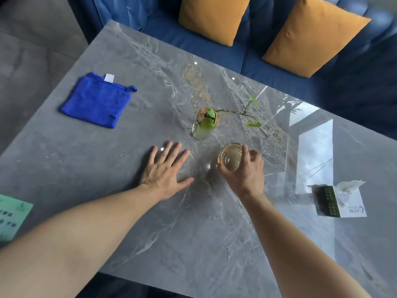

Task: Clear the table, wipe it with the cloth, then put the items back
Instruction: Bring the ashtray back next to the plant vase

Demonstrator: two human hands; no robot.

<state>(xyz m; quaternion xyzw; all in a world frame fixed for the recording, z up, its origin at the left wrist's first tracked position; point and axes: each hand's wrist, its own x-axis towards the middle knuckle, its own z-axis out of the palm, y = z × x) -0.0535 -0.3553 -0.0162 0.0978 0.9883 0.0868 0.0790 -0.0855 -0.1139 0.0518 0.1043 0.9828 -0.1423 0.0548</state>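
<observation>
On the grey marble table (107, 160), my right hand (247, 171) grips an amber glass ashtray (229, 158) by its rim, near the middle. My left hand (165, 166) lies flat on the tabletop with fingers spread, just left of the ashtray and holding nothing. Just beyond both hands stands a glass vase with a green plant cutting (205, 123). A folded blue cloth (96, 102) rests at the far left of the table. A tissue box (337, 201) with a tissue sticking out sits at the right.
A blue sofa (193, 39) with two orange cushions (212, 16) runs along the table's far side. A green printed sheet (10, 218) shows at the left edge, beside the table. Grey floor lies to the far left.
</observation>
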